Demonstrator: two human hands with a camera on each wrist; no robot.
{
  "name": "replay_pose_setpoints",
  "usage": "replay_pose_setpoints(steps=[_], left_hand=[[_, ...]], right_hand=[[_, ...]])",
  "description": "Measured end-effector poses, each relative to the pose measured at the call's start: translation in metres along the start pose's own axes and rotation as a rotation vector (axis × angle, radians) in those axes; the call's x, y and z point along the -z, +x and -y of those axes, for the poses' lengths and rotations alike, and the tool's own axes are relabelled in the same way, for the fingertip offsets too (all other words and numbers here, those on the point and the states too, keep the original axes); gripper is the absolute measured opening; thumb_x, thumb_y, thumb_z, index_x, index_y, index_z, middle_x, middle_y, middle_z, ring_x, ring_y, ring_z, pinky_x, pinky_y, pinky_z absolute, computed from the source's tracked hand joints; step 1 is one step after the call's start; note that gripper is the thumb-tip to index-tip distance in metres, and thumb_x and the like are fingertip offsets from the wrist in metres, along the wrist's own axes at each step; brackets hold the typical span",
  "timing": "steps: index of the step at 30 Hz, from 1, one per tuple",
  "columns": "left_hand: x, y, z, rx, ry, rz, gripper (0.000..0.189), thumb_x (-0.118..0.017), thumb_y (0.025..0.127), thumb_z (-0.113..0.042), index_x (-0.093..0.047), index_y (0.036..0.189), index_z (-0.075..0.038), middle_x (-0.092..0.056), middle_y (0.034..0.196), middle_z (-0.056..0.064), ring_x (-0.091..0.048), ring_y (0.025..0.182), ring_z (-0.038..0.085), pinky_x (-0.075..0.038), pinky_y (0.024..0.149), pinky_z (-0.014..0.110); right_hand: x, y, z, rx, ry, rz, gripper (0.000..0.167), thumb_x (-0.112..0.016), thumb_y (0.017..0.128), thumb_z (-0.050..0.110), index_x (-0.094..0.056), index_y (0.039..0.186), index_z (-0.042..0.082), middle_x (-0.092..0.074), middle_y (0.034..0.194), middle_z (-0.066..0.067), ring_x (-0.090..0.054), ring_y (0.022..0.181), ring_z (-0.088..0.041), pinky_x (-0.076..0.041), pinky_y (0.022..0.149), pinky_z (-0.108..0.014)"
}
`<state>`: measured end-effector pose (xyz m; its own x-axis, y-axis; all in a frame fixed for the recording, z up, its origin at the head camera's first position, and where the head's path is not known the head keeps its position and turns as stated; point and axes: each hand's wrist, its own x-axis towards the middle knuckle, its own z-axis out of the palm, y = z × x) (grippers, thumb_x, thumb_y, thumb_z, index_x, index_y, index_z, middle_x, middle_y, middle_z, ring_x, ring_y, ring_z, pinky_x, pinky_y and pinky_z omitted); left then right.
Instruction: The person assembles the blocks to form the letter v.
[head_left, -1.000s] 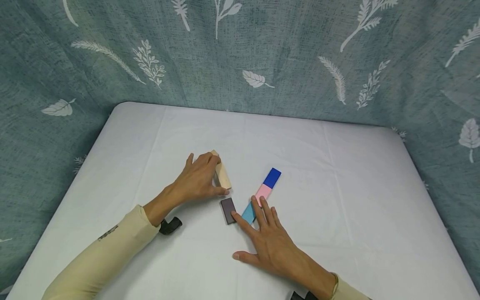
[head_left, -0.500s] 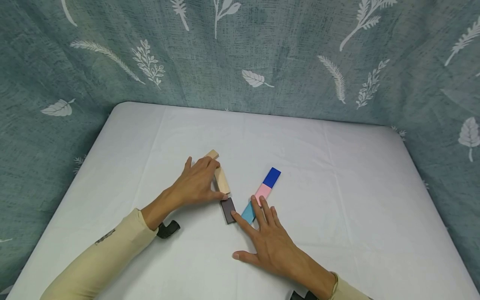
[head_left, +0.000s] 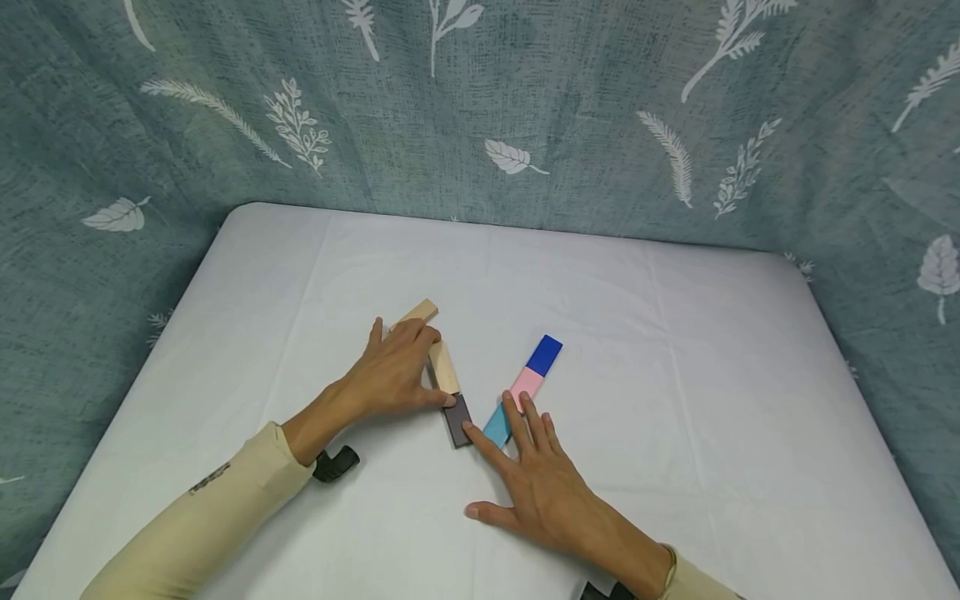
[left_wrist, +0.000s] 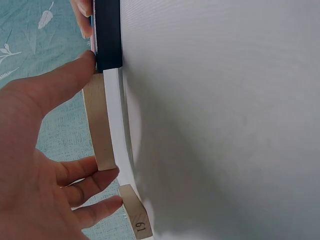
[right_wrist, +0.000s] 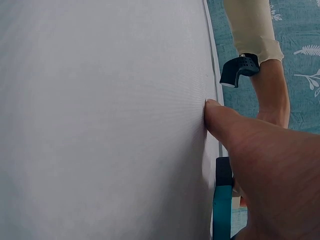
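My left hand (head_left: 393, 367) holds a plain wooden block (head_left: 444, 369) by its two ends, thumb at the near end and fingers at the far end. That near end meets a dark grey block (head_left: 457, 425). My right hand (head_left: 543, 487) lies with fingers spread; its index fingertip touches the dark block and other fingers rest over a teal block (head_left: 497, 427) and the edge of a pink block (head_left: 527, 382). Beyond the pink one lies a blue block (head_left: 543, 356), so the coloured pieces form a V. A second wooden block (left_wrist: 135, 212), with printed digits, sits by my left fingertips.
A white cloth (head_left: 660, 400) covers the table under the blocks. Behind it hangs a teal curtain (head_left: 585, 100) with white leaf prints. A black wrist mount (head_left: 336, 463) sits under my left sleeve.
My left hand has slid the wooden block nearer, closing the gap to the dark block. More of the second wooden block now shows behind the hand. My right hand has stayed put.
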<state>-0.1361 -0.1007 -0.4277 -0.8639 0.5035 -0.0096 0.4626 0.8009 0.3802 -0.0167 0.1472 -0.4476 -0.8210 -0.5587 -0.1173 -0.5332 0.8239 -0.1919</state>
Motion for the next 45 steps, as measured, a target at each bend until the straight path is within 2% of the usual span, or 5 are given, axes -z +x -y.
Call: replay_pose_setpoints(steps=[25,45], left_hand=[[0.0013,-0.0013,-0.0009,0.000,0.044,0.054,0.082,-0.081,0.077,-0.060,-0.059,0.130,-0.002,-0.051,0.144,0.018,-0.034,0.145,0.035,-0.010,0.111,0.077],[0.0007,-0.0017,-0.0028,-0.013,0.075,0.059,0.083,-0.080,0.078,-0.060,-0.058,0.132,0.000,-0.051,0.141,0.018,-0.035,0.144,0.036,-0.011,0.110,0.077]], right_hand=[[-0.0006,-0.0009,-0.0002,0.013,0.002,-0.030,0.089,-0.051,0.089,0.077,-0.026,0.162,0.033,-0.003,0.166,-0.027,0.002,0.152,-0.046,-0.023,0.116,-0.064],[-0.0014,-0.0007,-0.0009,0.012,0.000,-0.025,0.089,-0.050,0.089,0.077,-0.024,0.162,0.033,-0.002,0.166,-0.026,0.002,0.152,-0.045,-0.023,0.116,-0.063]])
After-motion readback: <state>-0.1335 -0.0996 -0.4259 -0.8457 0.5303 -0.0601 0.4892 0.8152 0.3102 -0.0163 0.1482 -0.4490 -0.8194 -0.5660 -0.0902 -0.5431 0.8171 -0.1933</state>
